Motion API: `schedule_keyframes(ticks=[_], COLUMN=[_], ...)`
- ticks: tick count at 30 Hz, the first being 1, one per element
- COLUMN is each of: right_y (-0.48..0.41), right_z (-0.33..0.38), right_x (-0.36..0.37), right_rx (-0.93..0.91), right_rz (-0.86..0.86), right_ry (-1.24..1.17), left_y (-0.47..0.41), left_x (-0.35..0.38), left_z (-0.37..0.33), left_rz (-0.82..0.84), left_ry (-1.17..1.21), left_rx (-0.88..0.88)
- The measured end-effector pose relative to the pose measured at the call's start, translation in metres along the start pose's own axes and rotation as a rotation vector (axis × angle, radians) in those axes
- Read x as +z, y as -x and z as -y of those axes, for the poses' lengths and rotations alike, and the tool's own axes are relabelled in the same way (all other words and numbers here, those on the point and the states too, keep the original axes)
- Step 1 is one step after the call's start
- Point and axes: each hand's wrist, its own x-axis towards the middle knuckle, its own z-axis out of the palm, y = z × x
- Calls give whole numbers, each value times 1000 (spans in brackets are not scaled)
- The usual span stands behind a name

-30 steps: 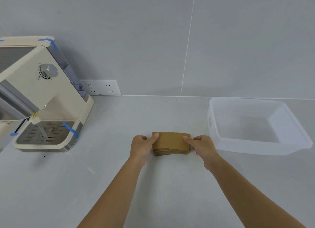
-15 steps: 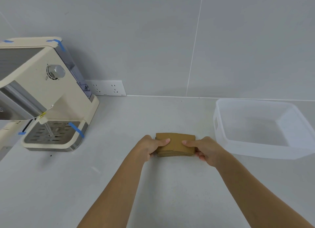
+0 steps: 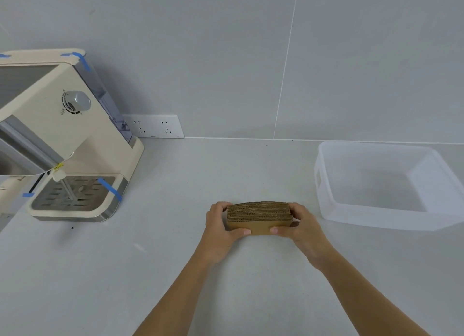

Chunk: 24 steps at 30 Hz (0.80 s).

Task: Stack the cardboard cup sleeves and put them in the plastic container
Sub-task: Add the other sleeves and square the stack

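Sleeves (image 3: 259, 216) of brown cardboard sit as one stack in your two hands, tipped up on edge so the corrugated edges face the camera, low over the counter (image 3: 175, 273) near its middle. Whether the bottom edge touches the surface, you cannot tell from this view.

Your left hand (image 3: 219, 226) clamps the left end and your right hand (image 3: 298, 226) clamps the right end. On each hand the thumb lies across the near flat face while the fingers wrap round the far side, so both hands are closed firmly on the stack.

The container (image 3: 381, 220), clear plastic and with nothing in it, stands to the right of the stack, near but not touching. A cream coffee machine (image 3: 62, 139) stands well apart on the left, with a wall socket (image 3: 153, 126) behind it.

Expect the stack to be light and fairly stiff along its flat faces, yet loose between layers: single sleeves will likely slide or fan out if your squeeze slackens. Keep pressure through the flat faces rather than on the ends alone. One dark corner pokes out at the lower right beside your right thumb, which suggests a sleeve is slightly out of line and may want squaring up.
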Motion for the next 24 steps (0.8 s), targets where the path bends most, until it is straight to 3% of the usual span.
schedule_keyframes(ticks=[6, 9, 12, 15, 24], right_y=[2, 1, -3, -9, -3], right_z=[-5, -5, -1, 0, 0], right_x=[10, 24, 38, 45, 42], right_rx=[-45, -60, -71, -62, -212], right_rz=[30, -130, -339, -440, -463], right_ry=[-221, -303, -272, -273, -253], left_y=[8, 11, 8, 2, 8], left_x=[8, 18, 33, 45, 47], left_z=[-5, -16, -30, -33, -33], left_rz=[144, 40, -218, -412, -448], left_ry=[160, 330, 271, 254, 417], left_rx=[53, -14, -71, -88, 57])
